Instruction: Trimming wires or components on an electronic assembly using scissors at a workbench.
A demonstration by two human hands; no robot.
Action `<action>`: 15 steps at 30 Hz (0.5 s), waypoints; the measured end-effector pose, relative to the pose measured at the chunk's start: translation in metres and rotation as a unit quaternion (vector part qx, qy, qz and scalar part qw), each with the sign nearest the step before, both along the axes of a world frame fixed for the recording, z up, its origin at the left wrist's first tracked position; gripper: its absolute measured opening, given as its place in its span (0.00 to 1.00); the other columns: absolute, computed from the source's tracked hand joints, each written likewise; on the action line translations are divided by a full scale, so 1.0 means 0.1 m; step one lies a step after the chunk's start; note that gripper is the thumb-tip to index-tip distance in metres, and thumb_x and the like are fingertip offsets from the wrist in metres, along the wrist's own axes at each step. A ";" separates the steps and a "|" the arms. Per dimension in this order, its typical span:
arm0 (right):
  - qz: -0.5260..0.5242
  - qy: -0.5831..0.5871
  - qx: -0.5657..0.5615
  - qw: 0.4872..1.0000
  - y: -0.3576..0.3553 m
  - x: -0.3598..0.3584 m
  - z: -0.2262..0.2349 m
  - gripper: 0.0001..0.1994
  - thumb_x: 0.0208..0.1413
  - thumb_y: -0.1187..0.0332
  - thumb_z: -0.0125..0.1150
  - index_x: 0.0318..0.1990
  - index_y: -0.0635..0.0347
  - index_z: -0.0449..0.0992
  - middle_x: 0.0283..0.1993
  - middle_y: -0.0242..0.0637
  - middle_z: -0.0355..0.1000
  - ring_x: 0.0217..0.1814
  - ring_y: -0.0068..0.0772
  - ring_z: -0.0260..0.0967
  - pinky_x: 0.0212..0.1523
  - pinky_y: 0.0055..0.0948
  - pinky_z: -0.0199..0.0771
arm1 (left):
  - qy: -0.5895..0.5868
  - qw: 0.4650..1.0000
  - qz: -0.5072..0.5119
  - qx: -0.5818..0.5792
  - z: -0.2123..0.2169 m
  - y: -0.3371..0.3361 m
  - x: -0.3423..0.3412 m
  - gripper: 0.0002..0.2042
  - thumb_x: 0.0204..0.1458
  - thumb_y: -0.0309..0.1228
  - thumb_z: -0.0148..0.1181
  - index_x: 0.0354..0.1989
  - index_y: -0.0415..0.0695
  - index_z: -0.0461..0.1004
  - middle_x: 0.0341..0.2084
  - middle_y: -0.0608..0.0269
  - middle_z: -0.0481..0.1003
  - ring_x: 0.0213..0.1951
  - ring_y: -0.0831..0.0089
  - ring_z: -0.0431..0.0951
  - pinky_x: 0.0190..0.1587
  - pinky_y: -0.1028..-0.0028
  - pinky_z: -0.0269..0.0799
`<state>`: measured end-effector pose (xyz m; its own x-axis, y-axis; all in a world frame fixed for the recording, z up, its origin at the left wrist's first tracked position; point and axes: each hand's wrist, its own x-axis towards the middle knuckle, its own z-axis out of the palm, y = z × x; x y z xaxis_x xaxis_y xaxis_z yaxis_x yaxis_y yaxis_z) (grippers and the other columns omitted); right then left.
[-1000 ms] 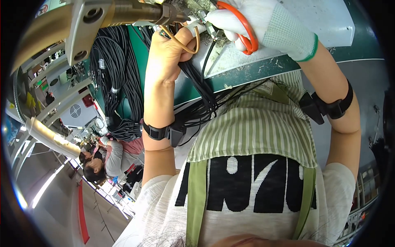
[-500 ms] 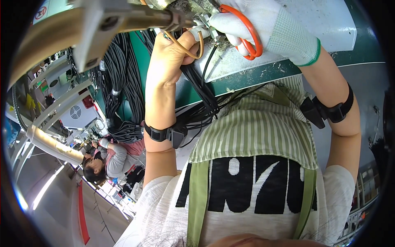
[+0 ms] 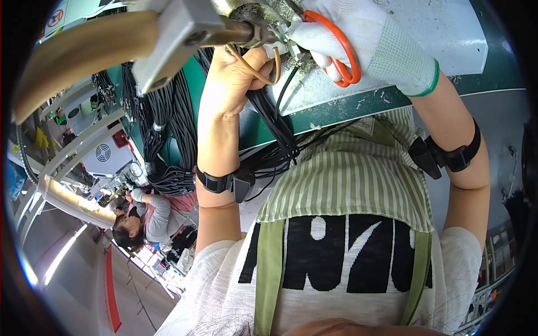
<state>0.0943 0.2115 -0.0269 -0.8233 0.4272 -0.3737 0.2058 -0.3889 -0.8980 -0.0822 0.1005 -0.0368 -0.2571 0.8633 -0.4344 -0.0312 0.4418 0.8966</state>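
1. Connector (image 3: pixel 295 49), small and metal, sits over the white board (image 3: pixel 448 50) on the green table (image 3: pixel 358 106); one black cable (image 3: pixel 287 89) leaves it toward the wearer's body.
2. Right hand (image 3: pixel 348 42), gloved, just right of connector. Fingers clamped round the red tool (image 3: pixel 352 53), its loop handles encircling some of them; thumb reaches to connector, seemingly touching. Working end of tool not clear.
3. Left hand (image 3: pixel 238 70), bare, just left of connector. Fingers curled, tips partly behind the metal arm (image 3: pixel 185 33); cannot tell what they clamp. Tan loop (image 3: pixel 278 64) lies across them, on connector's near-left side.
4. Arm's rod ends just left of connector. Black bundle (image 3: pixel 274 120) hangs off the table edge, nearer the body than connector.
5. Clippings (image 3: pixel 307 66) gather right beside connector.
6. Risks, my judgement: bundle's weight could tug the cable and twist connector out of line; tool could slip on so small a part and nick cable or bare fingers; rod's closeness could cause a knuckle knock; clippings could lodge in connector.
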 end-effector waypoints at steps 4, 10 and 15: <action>0.004 0.048 0.055 0.997 -0.02 0.03 -0.06 0.12 0.52 0.65 0.57 0.24 0.65 0.74 0.18 0.37 0.70 0.16 0.24 0.67 0.18 0.22 0.65 | -0.058 0.998 -0.029 0.023 0.00 -0.04 -0.02 0.08 0.53 0.28 0.54 0.24 0.38 0.71 0.13 0.70 0.65 0.15 0.86 0.60 0.15 0.85 0.49; 0.010 0.117 0.216 0.969 -0.37 0.23 0.00 0.15 0.58 0.61 0.52 0.23 0.61 0.67 0.13 0.31 0.63 0.14 0.20 0.63 0.16 0.24 0.58 | -0.127 0.987 0.075 0.068 0.15 -0.44 0.24 0.08 0.56 0.30 0.54 0.30 0.37 0.71 0.15 0.67 0.67 0.16 0.83 0.63 0.17 0.83 0.54; -0.003 -0.184 0.577 0.796 -1.02 0.90 0.48 0.13 0.56 0.63 0.55 0.28 0.65 0.69 0.14 0.32 0.63 0.17 0.18 0.64 0.19 0.21 0.61 | -0.049 0.995 0.033 0.079 0.64 -1.33 0.62 0.08 0.58 0.30 0.51 0.32 0.37 0.70 0.17 0.65 0.70 0.18 0.82 0.65 0.21 0.80 0.59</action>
